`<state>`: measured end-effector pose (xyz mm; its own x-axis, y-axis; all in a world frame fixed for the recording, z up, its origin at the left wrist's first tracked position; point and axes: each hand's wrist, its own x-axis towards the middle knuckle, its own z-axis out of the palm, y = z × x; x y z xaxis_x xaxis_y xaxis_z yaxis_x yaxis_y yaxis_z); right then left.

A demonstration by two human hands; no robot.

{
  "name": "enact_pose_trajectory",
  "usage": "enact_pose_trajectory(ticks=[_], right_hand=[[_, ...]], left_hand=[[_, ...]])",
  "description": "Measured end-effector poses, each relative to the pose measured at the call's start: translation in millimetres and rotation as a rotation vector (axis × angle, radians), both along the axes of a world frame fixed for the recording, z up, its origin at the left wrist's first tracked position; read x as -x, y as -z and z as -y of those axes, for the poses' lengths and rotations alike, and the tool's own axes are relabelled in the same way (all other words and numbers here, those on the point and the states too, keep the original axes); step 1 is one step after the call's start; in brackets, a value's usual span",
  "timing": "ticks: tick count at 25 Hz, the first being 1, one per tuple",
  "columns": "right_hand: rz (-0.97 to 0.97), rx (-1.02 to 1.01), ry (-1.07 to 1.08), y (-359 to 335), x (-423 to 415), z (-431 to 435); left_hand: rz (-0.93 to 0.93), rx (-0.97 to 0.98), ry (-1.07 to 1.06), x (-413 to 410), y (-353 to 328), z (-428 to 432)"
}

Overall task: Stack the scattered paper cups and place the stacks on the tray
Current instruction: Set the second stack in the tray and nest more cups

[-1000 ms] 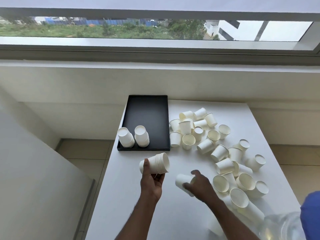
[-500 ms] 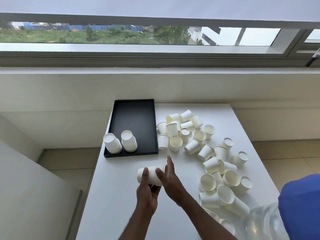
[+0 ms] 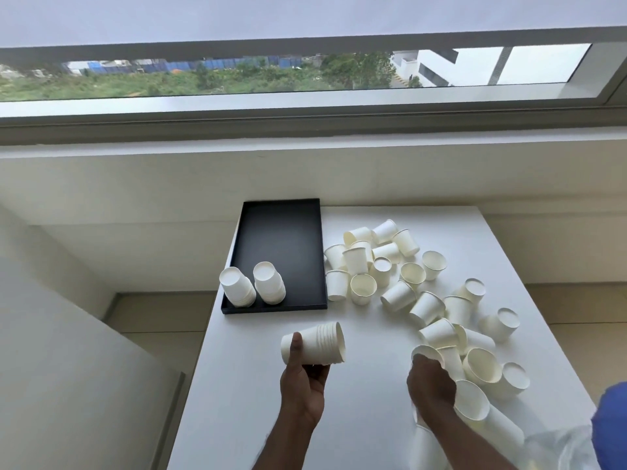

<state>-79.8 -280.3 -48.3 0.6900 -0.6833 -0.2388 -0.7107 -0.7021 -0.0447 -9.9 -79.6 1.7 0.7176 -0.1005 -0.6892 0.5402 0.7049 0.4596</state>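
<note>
Two upside-down stacks of cups [image 3: 252, 286] stand side by side in the near left corner of the black tray [image 3: 288, 239], which lies along the left edge of the white table [image 3: 373, 385]. Nearer the camera, the left hand [image 3: 303, 385] grips a sideways stack of nested cups [image 3: 317, 343] above the tabletop, rims facing right, thumb across its base end. Further right, the right hand [image 3: 429, 385] closes around a single cup [image 3: 426, 354] at the near edge of the scattered cups [image 3: 407, 286], which lie jumbled and tipped across the table's right half.
</note>
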Motion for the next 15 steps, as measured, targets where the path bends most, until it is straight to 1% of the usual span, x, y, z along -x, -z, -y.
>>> enact_pose_trajectory(ticks=[1,2,3,5,6,7,9,12,13,15], right_hand=[[0.026,0.022,0.007,-4,-4,-4],[0.116,0.018,0.033,-8,-9,-8],[0.288,-0.026,0.070,-15,-13,-14],[0.692,-0.246,0.169,-33,-20,-31],[0.858,-0.379,0.186,-43,-22,-40],[0.960,-0.482,0.175,-52,-23,-50],[0.995,-0.600,0.090,-64,-23,-67],[0.955,-0.667,-0.091,-65,-19,-82],[0.929,-0.701,-0.134,-66,-18,-82],[0.836,-0.834,-0.182,-68,-18,-78]], left_hand=[[0.001,0.001,-0.003,-1,0,0],[0.002,0.002,-0.006,-2,0,0],[0.002,0.004,-0.007,-3,0,1],[0.006,0.005,-0.005,-4,-2,6],[0.009,0.007,-0.004,-5,-2,9],[0.012,0.009,-0.004,-5,-3,11],[0.023,0.006,-0.011,-5,-4,15],[0.042,-0.002,0.021,-7,-6,20],[0.050,0.001,0.040,-6,-6,23],[0.070,0.007,0.061,-5,-7,27]])
